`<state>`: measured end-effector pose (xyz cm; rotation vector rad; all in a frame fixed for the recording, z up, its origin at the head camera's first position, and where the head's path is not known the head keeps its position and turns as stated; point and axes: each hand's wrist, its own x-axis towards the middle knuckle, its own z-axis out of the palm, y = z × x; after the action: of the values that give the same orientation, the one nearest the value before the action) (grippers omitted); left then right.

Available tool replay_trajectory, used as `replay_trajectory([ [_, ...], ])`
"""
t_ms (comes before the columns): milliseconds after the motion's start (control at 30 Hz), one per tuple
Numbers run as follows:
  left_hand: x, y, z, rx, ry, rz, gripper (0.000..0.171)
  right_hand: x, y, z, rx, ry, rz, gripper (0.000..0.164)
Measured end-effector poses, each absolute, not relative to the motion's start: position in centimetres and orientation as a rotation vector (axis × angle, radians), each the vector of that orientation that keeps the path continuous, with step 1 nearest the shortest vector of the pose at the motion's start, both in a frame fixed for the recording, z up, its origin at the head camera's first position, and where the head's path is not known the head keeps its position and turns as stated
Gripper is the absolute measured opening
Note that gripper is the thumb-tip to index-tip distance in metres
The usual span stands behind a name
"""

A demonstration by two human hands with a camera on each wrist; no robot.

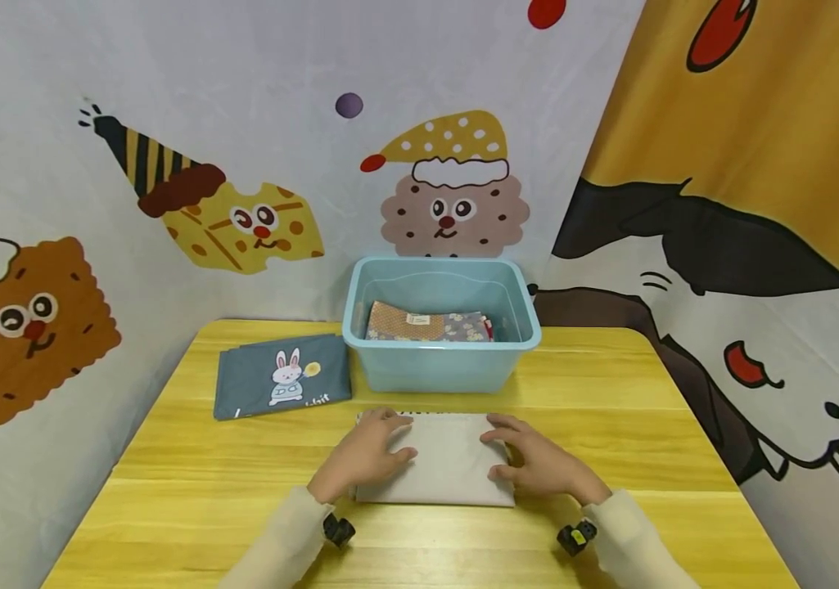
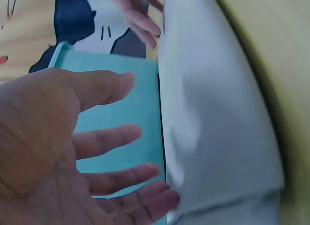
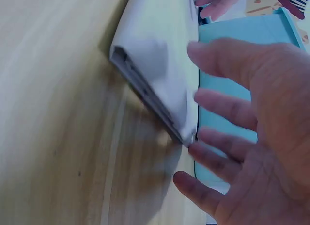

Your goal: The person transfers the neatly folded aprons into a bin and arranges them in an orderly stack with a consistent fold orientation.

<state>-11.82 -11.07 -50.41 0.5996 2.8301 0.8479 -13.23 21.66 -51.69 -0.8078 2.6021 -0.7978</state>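
Note:
A folded white cloth point(image 1: 452, 462) lies flat on the table, with a strip of dark print along its far edge. My left hand point(image 1: 369, 448) is at its left end, fingers spread and loosely bent. At the right end is my right hand point(image 1: 537, 458), its fingers apart over the cloth's edge. In the left wrist view the left fingers point(image 2: 116, 179) reach toward the white cloth point(image 2: 208, 104) without gripping it. The right wrist view shows the stacked layers at the end of the cloth point(image 3: 160, 55), beside the spread right fingers point(image 3: 225, 108).
A light blue plastic bin point(image 1: 441, 368) stands behind the cloth, holding folded patterned fabric point(image 1: 426, 325). Left of the bin lies a folded dark grey-blue cloth point(image 1: 245, 380) with a rabbit print. A cartoon-printed curtain point(image 1: 264, 106) hangs behind the wooden table point(image 1: 183, 483).

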Motion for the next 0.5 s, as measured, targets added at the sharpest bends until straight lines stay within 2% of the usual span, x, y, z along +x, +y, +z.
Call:
replay_trajectory([
  [267,-12.1,-13.5,-50.6,0.314,2.862,1.124,0.05,-12.9,21.5,-51.2,-0.558,2.638,-0.985,0.066],
  [500,-11.6,-15.1,-51.0,0.098,2.784,1.387,0.054,-12.5,21.1,-50.3,-0.238,2.532,-1.157,0.068],
])
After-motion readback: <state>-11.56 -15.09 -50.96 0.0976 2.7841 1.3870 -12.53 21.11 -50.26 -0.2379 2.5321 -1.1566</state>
